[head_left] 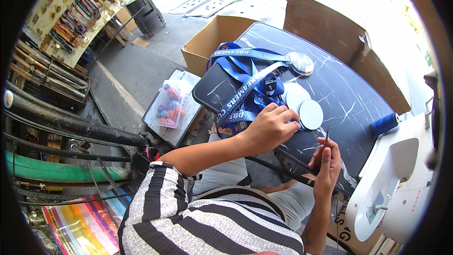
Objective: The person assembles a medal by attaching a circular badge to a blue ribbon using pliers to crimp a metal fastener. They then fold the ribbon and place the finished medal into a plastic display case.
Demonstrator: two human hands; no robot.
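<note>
Several medals lie on the dark marbled table: two plain pale discs (311,114) near my left hand, and a stack of medals (300,63) farther back. Their blue printed ribbons (250,82) spread in loops over the table's left part. My left hand (276,125) is closed with curled fingers beside the near discs, and a bit of blue ribbon shows at its fingertips. Close to the table's front edge, my right hand (326,160) grips a small dark pointed tool (327,136), tip upward. Its exact kind is hidden by the fingers.
At right stand a white sewing machine (391,179) and a blue thread spool (385,123). Left of the table, a clear box of colourful bobbins (170,104) rests on a case. Cardboard boxes (325,26) border the far side. Black metal bars (75,120) run at far left.
</note>
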